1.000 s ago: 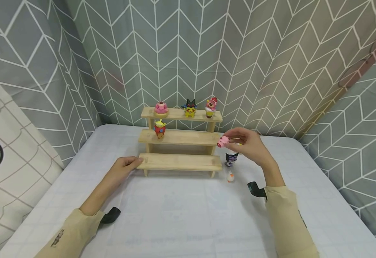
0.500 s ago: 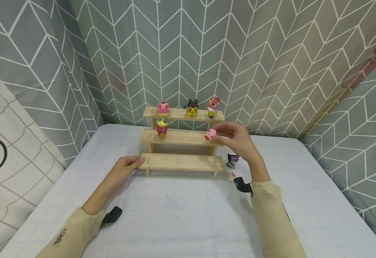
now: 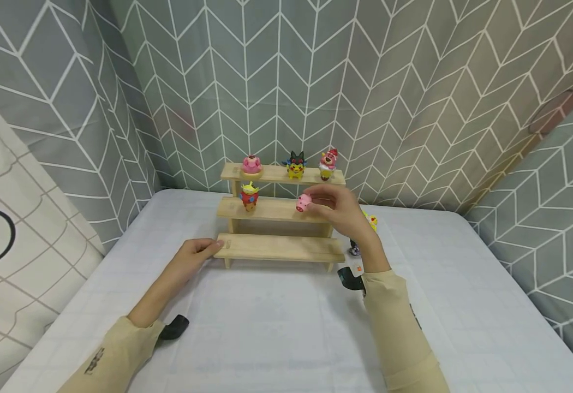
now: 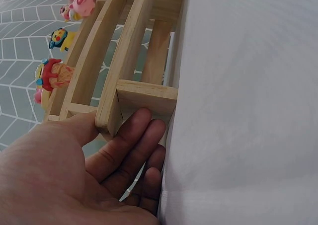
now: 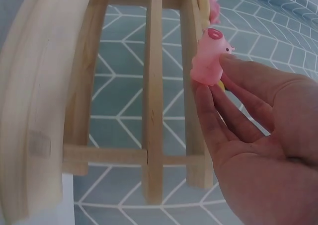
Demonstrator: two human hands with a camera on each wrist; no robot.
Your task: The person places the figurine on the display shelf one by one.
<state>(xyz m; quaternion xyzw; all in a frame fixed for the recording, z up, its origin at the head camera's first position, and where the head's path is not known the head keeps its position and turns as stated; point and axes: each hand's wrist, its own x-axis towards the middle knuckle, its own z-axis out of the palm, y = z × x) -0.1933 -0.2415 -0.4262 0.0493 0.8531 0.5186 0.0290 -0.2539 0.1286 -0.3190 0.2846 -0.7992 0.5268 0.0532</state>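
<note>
My right hand (image 3: 338, 210) pinches a small pink pig figurine (image 3: 303, 203) between thumb and fingers, over the middle step of a three-step wooden display stand (image 3: 279, 245). In the right wrist view the pig (image 5: 208, 61) has its snout upward. My left hand (image 3: 195, 255) grips the left end of the lowest step, thumb on the board and fingers curled beneath, as the left wrist view shows. A red figurine with a yellow-green top (image 3: 249, 197) stands at the left of the middle step. Along the top step are a pink figurine (image 3: 251, 165), a yellow black-eared one (image 3: 296, 165) and a pink bear (image 3: 327, 164).
To the right of the stand, a yellow figurine (image 3: 372, 220), a dark one (image 3: 354, 250) and a small white one (image 3: 359, 269) stand on the white-covered table (image 3: 267, 327), partly hidden by my right arm. A patterned curtain (image 3: 286, 82) hangs behind.
My right hand has carried the pig leftward, from beside the stand's right end to over the middle step. The left hand keeps its hold on the lowest step.
</note>
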